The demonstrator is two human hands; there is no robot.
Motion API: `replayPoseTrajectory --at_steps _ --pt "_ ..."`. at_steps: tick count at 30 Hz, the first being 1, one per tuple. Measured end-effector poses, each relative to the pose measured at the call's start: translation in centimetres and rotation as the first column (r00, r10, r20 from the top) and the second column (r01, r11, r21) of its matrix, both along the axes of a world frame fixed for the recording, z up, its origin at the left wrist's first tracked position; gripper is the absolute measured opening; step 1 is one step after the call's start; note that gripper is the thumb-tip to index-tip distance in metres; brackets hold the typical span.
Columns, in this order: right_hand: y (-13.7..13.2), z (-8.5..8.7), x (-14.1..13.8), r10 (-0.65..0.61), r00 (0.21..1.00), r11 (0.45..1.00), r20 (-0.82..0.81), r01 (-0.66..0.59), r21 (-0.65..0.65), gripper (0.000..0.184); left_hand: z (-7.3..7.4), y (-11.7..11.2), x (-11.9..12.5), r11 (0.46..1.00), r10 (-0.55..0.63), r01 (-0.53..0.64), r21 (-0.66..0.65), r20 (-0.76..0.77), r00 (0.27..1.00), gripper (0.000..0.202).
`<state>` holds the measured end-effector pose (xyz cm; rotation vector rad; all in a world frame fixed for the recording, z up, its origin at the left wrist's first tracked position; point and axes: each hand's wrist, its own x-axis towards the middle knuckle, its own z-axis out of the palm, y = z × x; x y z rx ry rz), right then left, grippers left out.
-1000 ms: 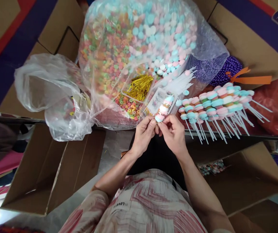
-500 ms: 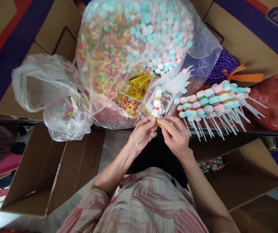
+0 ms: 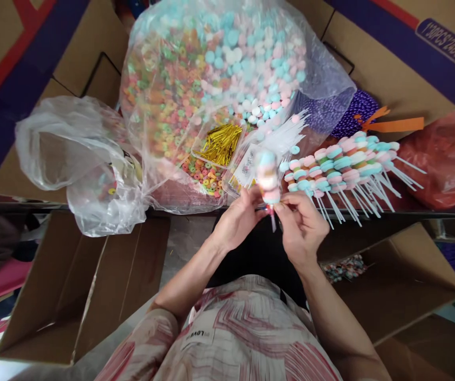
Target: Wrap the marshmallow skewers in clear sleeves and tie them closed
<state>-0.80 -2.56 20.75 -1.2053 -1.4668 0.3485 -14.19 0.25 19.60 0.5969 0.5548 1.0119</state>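
Between my hands stands a candy skewer (image 3: 267,177), a blurred upright stack of pink, blue and white sweets with its stick end below. My left hand (image 3: 235,219) is closed at the skewer's lower left, its fingertips partly hidden behind the stack. My right hand (image 3: 303,222) pinches a thin gold twist tie at the skewer's base; only a sliver of the tie shows. Beyond my hands, a clear plastic tray holds a heap of gold twist ties (image 3: 220,144). Finished-looking candy skewers (image 3: 342,164) lie piled to the right, white sticks toward me.
A large clear bag (image 3: 164,90) of ring and disc sweets fills the back. White sticks (image 3: 287,132) lie beside it. Purple beads (image 3: 356,108) and a red bag (image 3: 445,159) are at right. Cardboard boxes stand below the table edge, left (image 3: 120,286) and right (image 3: 406,280).
The skewer has moved slightly right and toward me, and its stick end now shows below the sweets. My right hand has shifted right and lower. The view has turned slightly.
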Motion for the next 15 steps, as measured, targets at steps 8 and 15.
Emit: replayPoseTrajectory --at_steps 8,15 --pt "-2.1 1.0 0.7 -0.004 1.0 0.998 -0.003 0.004 0.063 0.014 0.6 -1.4 -0.1 0.949 0.143 0.024 0.314 -0.498 0.855 0.069" --pt "-7.7 -1.1 3.4 -0.15 0.951 0.905 -0.271 0.021 -0.424 0.013 -1.0 -2.7 2.7 0.88 0.149 0.13 0.456 -0.526 0.837 0.043"
